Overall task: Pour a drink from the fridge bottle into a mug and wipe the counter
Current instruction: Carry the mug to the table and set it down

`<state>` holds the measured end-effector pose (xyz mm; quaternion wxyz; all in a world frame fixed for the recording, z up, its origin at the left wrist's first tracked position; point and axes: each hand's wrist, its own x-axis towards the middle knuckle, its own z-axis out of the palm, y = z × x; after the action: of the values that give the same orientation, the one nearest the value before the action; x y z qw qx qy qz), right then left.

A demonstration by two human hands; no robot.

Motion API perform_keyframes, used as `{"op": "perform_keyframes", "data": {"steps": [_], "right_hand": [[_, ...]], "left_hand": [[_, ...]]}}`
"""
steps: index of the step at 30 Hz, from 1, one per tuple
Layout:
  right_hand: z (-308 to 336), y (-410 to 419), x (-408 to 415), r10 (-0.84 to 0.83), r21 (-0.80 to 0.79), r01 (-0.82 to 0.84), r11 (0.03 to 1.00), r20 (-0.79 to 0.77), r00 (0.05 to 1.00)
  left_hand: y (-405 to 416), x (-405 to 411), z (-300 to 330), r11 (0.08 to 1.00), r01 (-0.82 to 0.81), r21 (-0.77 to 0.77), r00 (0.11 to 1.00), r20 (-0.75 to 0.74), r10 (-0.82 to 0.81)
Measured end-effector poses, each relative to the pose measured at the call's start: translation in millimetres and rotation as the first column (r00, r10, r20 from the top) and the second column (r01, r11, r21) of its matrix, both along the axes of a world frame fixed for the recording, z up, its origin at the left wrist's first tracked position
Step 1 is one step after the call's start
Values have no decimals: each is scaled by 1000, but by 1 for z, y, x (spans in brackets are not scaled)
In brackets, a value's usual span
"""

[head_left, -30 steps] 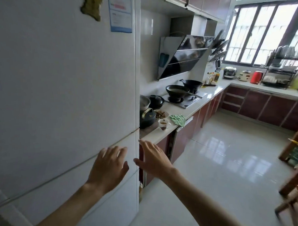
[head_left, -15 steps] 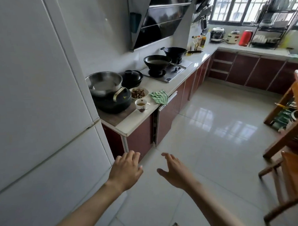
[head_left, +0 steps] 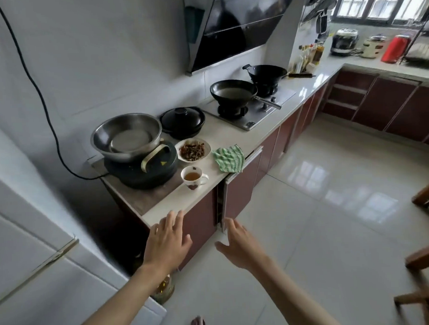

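A white mug [head_left: 193, 178] holding brown liquid stands near the front edge of the pale counter [head_left: 222, 137]. A green checked cloth [head_left: 228, 159] lies to its right, drooping over the counter edge. The white fridge [head_left: 32, 253] fills the lower left, its doors closed. My left hand [head_left: 166, 241] hovers open below the counter's near corner, in front of the red cabinet. My right hand [head_left: 238, 241] is open beside it, fingers spread, over the floor. Both hands hold nothing. No bottle is visible.
A steel bowl [head_left: 127, 136] sits on a dark cooker [head_left: 145, 169] behind the mug. A dish of dried bits [head_left: 192, 151], a black lidded pot [head_left: 182, 119] and two woks [head_left: 233, 93] on the hob follow. One cabinet door [head_left: 241, 185] is ajar. Wooden chairs [head_left: 426, 259] stand at the right.
The view has swung from the fridge door to the counter. Both hands came off the fridge and now hover open in front of the counter corner, closer to the mug.
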<state>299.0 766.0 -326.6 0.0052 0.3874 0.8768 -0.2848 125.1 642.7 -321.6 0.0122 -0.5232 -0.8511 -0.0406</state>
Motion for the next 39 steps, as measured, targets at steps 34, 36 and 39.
{"op": "perform_keyframes", "data": {"steps": [34,36,39], "right_hand": [[-93,267,-263,159,16,-163,986,153,975],[-89,281,-241,81,30,-85,996,121,989],[-79,310,-196,-33,53,28,998,84,996]], "left_hand": [[279,-165,-104,984,-91,-151,900,411,146],[298,-153,-100,991,-41,-129,903,419,92],[336,-124,-90,985,102,-140,911,412,-35]]}}
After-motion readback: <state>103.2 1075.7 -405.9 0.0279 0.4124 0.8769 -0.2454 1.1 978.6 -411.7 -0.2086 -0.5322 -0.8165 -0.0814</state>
